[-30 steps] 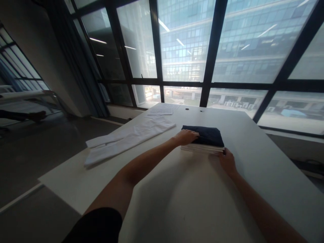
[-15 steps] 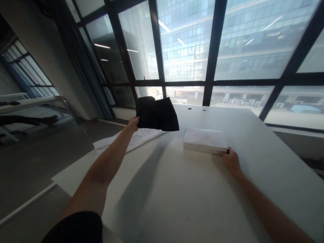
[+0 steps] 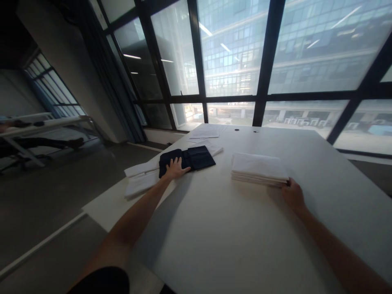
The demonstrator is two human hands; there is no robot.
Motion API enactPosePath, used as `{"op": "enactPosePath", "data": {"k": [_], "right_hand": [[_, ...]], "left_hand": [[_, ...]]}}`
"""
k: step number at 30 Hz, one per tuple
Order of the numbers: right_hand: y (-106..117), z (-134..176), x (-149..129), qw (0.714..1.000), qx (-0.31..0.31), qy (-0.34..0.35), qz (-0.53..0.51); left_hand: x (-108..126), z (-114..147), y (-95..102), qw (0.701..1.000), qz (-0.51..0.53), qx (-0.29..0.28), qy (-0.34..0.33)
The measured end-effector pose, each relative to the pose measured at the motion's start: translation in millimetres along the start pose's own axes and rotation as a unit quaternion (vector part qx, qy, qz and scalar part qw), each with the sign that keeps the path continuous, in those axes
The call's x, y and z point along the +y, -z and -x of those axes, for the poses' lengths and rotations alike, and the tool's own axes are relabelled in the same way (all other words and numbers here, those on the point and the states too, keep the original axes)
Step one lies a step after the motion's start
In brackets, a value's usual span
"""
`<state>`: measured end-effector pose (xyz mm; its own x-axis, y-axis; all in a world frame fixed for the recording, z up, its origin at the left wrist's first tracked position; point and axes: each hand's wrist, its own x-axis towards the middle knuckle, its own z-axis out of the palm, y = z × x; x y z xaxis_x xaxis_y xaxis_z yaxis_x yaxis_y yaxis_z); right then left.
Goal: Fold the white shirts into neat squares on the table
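Now, left hand (image 3: 175, 168) flat on dark garment (image 3: 190, 159), right hand (image 3: 293, 195) touching white stack (image 3: 259, 167) (fingertips hidden)

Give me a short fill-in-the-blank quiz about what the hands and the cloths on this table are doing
1. The left hand rests flat on a folded ____ cloth.
2. The right hand touches the near corner of a stack of ____ folded cloths.
3. The dark cloth lies partly on a long white garment near the table's ____ edge.

Missing words: dark; white; left
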<state>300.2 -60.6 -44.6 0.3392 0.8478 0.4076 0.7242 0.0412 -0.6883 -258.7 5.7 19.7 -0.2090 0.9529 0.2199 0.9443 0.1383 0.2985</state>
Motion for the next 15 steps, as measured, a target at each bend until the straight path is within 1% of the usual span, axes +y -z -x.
{"op": "enactPosePath", "data": {"k": [2,3,5,7,10,13,14,15], "right_hand": [[0,0,2,1.000,-0.006,0.008,0.000],[0,0,2,1.000,-0.010,0.010,0.000],[0,0,3,1.000,-0.013,0.012,0.000],[0,0,3,1.000,-0.010,0.015,-0.006],[-2,-1,4,1.000,-0.005,0.011,-0.006],[-3,-2,5,1.000,-0.003,0.002,0.006],[-3,-2,5,1.000,-0.002,0.001,0.008],[-3,-2,5,1.000,-0.002,0.001,0.008]], "left_hand": [[6,-3,-5.1,1.000,-0.007,-0.020,0.012],[4,-6,-3.5,1.000,-0.002,-0.020,0.013],[-8,-9,6.5,1.000,0.011,-0.018,0.013],[-26,-9,20.4,1.000,0.015,-0.013,0.015],[-45,1,34.3,1.000,0.012,0.004,-0.001],[-45,17,31.3,0.997,0.049,-0.003,-0.060],[-41,21,28.0,0.995,0.077,0.000,-0.062],[-37,23,24.8,0.993,0.107,0.009,-0.050]]}}
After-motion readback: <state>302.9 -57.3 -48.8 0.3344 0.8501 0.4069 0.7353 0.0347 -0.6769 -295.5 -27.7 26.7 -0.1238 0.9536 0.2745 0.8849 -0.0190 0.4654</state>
